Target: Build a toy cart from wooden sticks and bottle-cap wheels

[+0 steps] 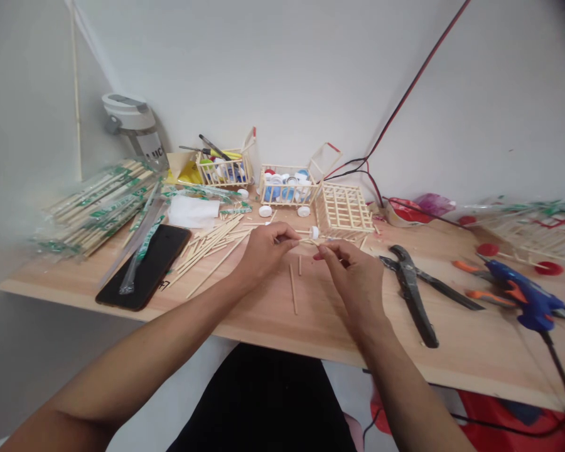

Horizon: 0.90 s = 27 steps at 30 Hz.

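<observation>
My left hand [266, 250] and my right hand [355, 273] meet above the middle of the wooden table [258, 320]. Their fingertips pinch a short, thin wooden stick [307, 241] from either side; its exact length is hard to make out. Just behind it is a white bottle cap [314, 232]. Below my fingers lie two cut stick pieces, a longer one [294, 290] and a shorter one [300, 265]. A pile of loose sticks [211, 248] spreads out left of my left hand. Behind my right hand stands a stick-built lattice frame [344, 210].
Two small stick carts, one with bottle caps [287, 187] and another with pens [223, 169], stand by the wall. Left are wrapped stick bundles [106, 201], a phone [145, 267] and a tumbler [136, 129]. Right are a black-handled cutter [412, 289] and a blue glue gun [522, 289] with its cord.
</observation>
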Motion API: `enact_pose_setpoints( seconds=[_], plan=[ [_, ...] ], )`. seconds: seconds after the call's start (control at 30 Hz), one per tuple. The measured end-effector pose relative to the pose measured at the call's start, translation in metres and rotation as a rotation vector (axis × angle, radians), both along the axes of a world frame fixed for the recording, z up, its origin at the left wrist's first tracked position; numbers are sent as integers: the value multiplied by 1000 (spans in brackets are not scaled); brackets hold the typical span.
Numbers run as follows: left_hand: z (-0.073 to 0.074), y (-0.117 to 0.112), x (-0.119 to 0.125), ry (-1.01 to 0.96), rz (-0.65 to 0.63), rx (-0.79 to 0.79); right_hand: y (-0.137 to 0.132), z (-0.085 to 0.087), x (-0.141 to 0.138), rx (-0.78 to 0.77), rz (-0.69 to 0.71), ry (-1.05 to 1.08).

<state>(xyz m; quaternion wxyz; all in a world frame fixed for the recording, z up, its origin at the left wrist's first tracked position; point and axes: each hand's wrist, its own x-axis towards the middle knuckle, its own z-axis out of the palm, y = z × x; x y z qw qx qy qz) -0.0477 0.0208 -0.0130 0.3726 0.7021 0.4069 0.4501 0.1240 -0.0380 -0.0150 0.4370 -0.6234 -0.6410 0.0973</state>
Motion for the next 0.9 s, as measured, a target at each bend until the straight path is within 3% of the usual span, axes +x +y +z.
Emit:
enact_pose_setpoints(
  seconds=[0.9],
  plan=[
    [-3, 1, 1, -5, 0, -15, 1, -1, 0, 8, -7, -27]
  ],
)
